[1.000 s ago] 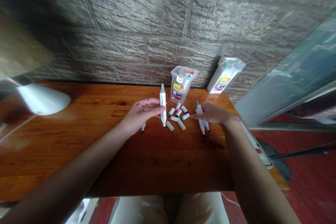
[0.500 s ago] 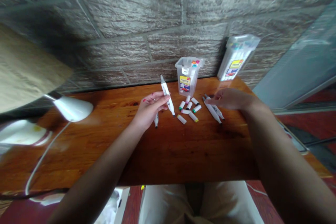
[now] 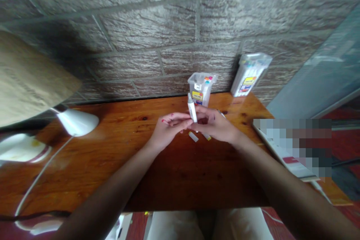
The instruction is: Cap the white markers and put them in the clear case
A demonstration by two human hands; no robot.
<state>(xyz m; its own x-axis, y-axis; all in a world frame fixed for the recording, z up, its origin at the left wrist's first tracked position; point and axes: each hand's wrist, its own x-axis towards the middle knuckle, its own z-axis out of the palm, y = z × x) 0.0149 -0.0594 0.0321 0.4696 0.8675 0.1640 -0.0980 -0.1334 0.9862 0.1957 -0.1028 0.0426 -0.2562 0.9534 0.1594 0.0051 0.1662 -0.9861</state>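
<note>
In front of me my left hand (image 3: 171,129) and my right hand (image 3: 215,123) meet over the wooden table. Between their fingertips a white double-ended marker (image 3: 192,109) stands nearly upright, its grey end pointing up. Both hands are closed on it, the left from one side and the right from the other. Just below the fingers lie a loose white cap (image 3: 193,136) and a yellow-ended cap (image 3: 207,136). The other caps and markers are mostly hidden behind my hands.
Behind my hands stands an open clear marker case (image 3: 206,82) with a few markers inside. A fuller marker case (image 3: 249,77) leans by the brick wall. At left are a lamp (image 3: 78,122) and its cable. A flat device (image 3: 292,157), partly pixelated, lies at right.
My right hand has left the markers on the right and come to my left hand. The marker has moved right and now stands more upright between both hands.
</note>
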